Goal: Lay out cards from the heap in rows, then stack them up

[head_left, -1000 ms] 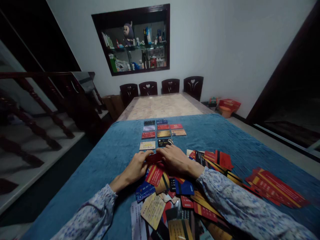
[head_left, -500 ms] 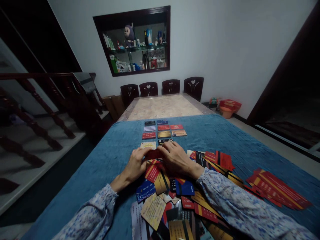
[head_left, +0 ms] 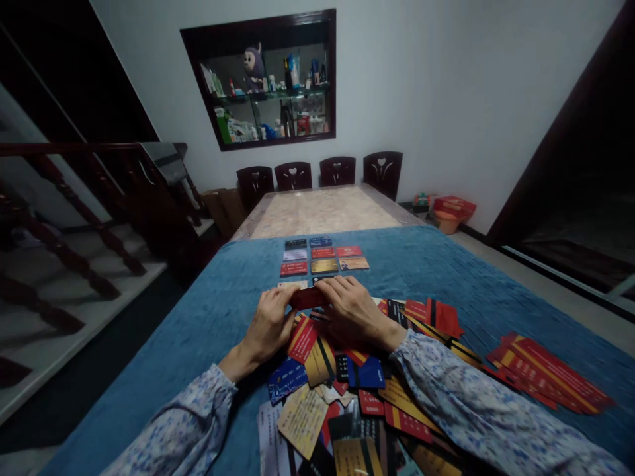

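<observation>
My left hand (head_left: 268, 322) and my right hand (head_left: 354, 311) are both closed on a small stack of dark red cards (head_left: 307, 298), one at each end. The stack is tipped up, its long side facing me, just above the pile. Below and around my wrists lies a loose heap of mixed plastic cards, among them a gold card (head_left: 320, 362), a blue card (head_left: 366, 374) and a cream card (head_left: 303, 422). Beyond my fingers, cards lie in rows, including a gold card (head_left: 324, 266) and a red card (head_left: 294, 268). My hands partly cover the nearest row.
A blue cloth (head_left: 213, 324) covers the near part of the table. Fanned red cards (head_left: 550, 373) lie at the right. Several dark chairs (head_left: 383, 173) stand at the far end, and a wooden railing (head_left: 74, 192) runs along the left.
My hands have lifted the red stack slightly and tilted it so more of its side shows. The whole view has shifted a little; the cards on the cloth stay put.
</observation>
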Tool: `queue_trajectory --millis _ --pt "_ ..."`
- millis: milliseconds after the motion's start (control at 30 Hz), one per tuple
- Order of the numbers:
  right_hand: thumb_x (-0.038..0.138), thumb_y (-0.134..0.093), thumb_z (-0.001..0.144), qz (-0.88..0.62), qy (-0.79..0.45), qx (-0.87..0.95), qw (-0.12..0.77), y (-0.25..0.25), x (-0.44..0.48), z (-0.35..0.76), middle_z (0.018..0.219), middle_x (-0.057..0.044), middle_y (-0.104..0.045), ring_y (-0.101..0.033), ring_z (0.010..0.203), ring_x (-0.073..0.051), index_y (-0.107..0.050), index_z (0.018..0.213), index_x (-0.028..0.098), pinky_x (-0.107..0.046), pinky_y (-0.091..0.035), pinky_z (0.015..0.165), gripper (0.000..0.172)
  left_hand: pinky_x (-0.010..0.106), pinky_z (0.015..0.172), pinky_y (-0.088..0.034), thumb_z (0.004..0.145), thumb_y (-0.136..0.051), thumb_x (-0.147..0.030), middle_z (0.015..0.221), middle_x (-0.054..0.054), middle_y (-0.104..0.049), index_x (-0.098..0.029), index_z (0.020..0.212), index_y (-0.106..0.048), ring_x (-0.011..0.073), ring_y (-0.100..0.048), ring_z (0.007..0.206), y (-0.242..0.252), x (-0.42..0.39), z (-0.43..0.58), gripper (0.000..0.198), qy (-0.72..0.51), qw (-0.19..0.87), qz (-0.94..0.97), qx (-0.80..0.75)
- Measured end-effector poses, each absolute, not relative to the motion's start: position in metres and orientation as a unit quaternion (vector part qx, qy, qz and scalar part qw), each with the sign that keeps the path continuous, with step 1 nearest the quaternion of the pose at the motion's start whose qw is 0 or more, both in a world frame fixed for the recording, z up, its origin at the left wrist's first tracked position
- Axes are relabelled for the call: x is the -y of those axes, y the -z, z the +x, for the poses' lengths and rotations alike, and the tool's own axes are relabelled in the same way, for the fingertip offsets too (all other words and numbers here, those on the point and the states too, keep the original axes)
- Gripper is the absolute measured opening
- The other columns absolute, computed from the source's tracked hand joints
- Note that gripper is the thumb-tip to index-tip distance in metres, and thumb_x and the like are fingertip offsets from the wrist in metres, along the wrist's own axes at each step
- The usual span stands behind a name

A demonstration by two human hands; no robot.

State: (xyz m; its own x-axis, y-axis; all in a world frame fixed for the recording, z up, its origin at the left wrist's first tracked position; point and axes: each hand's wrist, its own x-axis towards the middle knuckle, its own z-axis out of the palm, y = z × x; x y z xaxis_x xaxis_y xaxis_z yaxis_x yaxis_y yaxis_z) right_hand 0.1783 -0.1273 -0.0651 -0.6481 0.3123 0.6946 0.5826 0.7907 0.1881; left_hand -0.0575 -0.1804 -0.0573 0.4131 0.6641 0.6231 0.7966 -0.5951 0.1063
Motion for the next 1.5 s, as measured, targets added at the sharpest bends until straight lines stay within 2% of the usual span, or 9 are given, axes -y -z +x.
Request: queue_trajectory --millis 167,367,500,600,833,1000,1133,1367,1500 --pt "0.037 -0.049 0.104 -0.261 0.2 0.883 0.334 0.06 0.128 0.181 0.113 -0.017 -0.07 -0.058 0.093 -0.025 -0.059 0.129 0.008 -0.037 -0.04 0.079 0.039 0.045 0.097 -0.05 0.09 -0.056 -0.012 0.122 0.012 -0.069 -0.017 0.138 -0.048 0.028 -0.062 0.112 0.056 0.178 -0.053 0.049 0.312 0.148 -0.837 0.424" --pt "0.026 -0.054 0.099 -0.284 0.188 0.89 0.304 0.05 0.124 0.188 0.109 -0.016 -0.07 -0.059 0.093 -0.025 -0.061 0.124 0.011 -0.036 -0.042 0.077 0.031 0.045 0.093 -0.05 0.091 -0.059 -0.016 0.113 0.012 -0.069 -0.015 0.135 -0.051 0.0295 -0.06 0.107 0.05 0.167 -0.047 0.045 0.284 0.188 -0.84 0.423" --pt "0.02 -0.052 0.095 -0.293 0.189 0.898 0.268 0.039 0.117 0.194 0.112 -0.016 -0.068 -0.057 0.098 -0.027 -0.058 0.126 0.01 -0.038 -0.046 0.081 0.034 0.046 0.096 -0.049 0.091 -0.059 -0.018 0.123 0.016 -0.064 -0.014 0.136 -0.051 0.031 -0.058 0.115 0.046 0.154 -0.045 0.046 0.261 0.194 -0.845 0.424" --pt "0.02 -0.057 0.091 -0.299 0.181 0.9 0.259 0.032 0.108 0.198 0.116 -0.017 -0.065 -0.055 0.103 -0.028 -0.056 0.128 0.012 -0.04 -0.047 0.084 0.038 0.047 0.098 -0.048 0.091 -0.06 -0.018 0.13 0.018 -0.06 -0.014 0.138 -0.051 0.0316 -0.055 0.12 0.039 0.143 -0.043 0.049 0.238 0.181 -0.85 0.434" --pt "0.023 -0.063 0.089 -0.308 0.148 0.913 0.224 0.019 0.066 0.207 0.119 -0.017 -0.059 -0.05 0.104 -0.028 -0.058 0.126 0.015 -0.042 -0.047 0.086 0.037 0.05 0.102 -0.046 0.088 -0.065 -0.022 0.135 0.016 -0.059 -0.019 0.14 -0.053 0.0333 -0.05 0.126 0.016 0.101 -0.035 0.053 0.194 0.13 -0.859 0.455" --pt "0.023 -0.063 0.09 -0.334 0.14 0.914 0.185 0.014 0.024 0.21 0.12 -0.016 -0.061 -0.051 0.103 -0.026 -0.061 0.125 0.014 -0.037 -0.045 0.082 0.036 0.05 0.103 -0.044 0.088 -0.066 -0.023 0.137 0.017 -0.059 -0.017 0.139 -0.054 0.0337 -0.047 0.129 0.006 0.065 -0.029 0.053 0.157 0.111 -0.858 0.476" --pt "0.024 -0.066 0.089 -0.357 0.112 0.917 0.136 0.008 -0.002 0.207 0.121 -0.016 -0.062 -0.053 0.106 -0.027 -0.063 0.124 0.013 -0.037 -0.045 0.086 0.037 0.049 0.102 -0.044 0.09 -0.064 -0.025 0.14 0.016 -0.057 -0.017 0.139 -0.055 0.0333 -0.047 0.128 0.004 0.036 -0.027 0.051 0.127 0.08 -0.856 0.494" --pt "0.028 -0.065 0.092 -0.387 0.071 0.916 0.074 0.008 -0.032 0.198 0.119 -0.015 -0.065 -0.056 0.108 -0.027 -0.07 0.11 0.016 -0.035 -0.044 0.088 0.022 0.05 0.104 -0.041 0.093 -0.059 -0.027 0.137 0.014 -0.058 -0.018 0.131 -0.061 0.0338 -0.044 0.13 0.011 -0.001 -0.028 0.039 0.076 0.042 -0.854 0.513" --pt "0.03 -0.068 0.09 -0.403 0.062 0.912 0.038 0.016 -0.05 0.195 0.124 -0.014 -0.066 -0.057 0.113 -0.029 -0.071 0.116 0.017 -0.034 -0.044 0.086 0.029 0.052 0.105 -0.039 0.092 -0.059 -0.03 0.136 0.015 -0.058 -0.017 0.128 -0.063 0.0346 -0.043 0.129 0.015 -0.014 -0.026 0.039 0.049 0.013 -0.855 0.516"
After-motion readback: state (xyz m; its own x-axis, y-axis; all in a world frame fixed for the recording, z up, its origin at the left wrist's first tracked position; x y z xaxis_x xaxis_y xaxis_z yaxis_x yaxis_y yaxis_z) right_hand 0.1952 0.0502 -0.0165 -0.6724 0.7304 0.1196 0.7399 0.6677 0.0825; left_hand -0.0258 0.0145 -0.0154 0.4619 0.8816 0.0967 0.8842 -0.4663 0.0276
